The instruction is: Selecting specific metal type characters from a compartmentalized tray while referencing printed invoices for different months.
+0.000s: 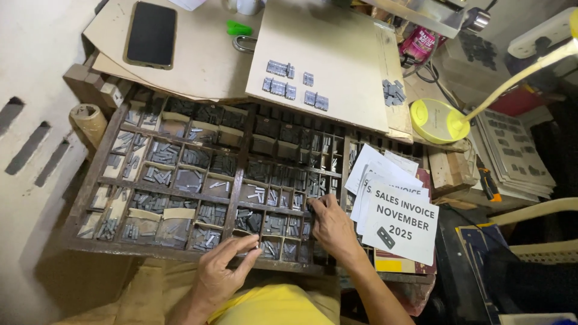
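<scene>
A cluttered counter (198, 66) carries a wooden type case (238, 174), its long axis lying across in front of the person. Right hand (333, 227) is nearer its right end, fingertips dipped into a compartment; left hand (220, 272) pinches a small type piece (257, 243) at the front rail

Shot from one head-worn camera, close above the wooden type case (180, 174), facing steeply down and forward toward the pale board (337, 42) beyond it.
</scene>
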